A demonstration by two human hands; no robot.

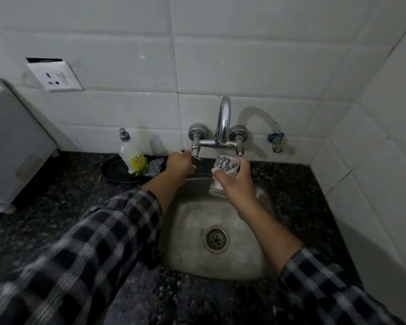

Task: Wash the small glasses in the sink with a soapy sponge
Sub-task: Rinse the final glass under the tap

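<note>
My right hand (236,184) grips a small glass (217,187) together with a grey soapy sponge (225,163), held over the back of the steel sink (192,254) just below the tap spout (223,118). My left hand (179,164) reaches to the tap's left handle (195,154) and its fingers curl round it. No water stream is visible. The lower part of the glass shows under my right palm; the rest is covered by the sponge and fingers.
A dish soap bottle (133,156) stands on a dark plate (117,174) left of the tap, with a scrubber pad (154,167) beside it. A white appliance (12,146) sits at far left. Tiled walls close the back and right. A small blue-capped valve (275,141) sticks out right of the tap.
</note>
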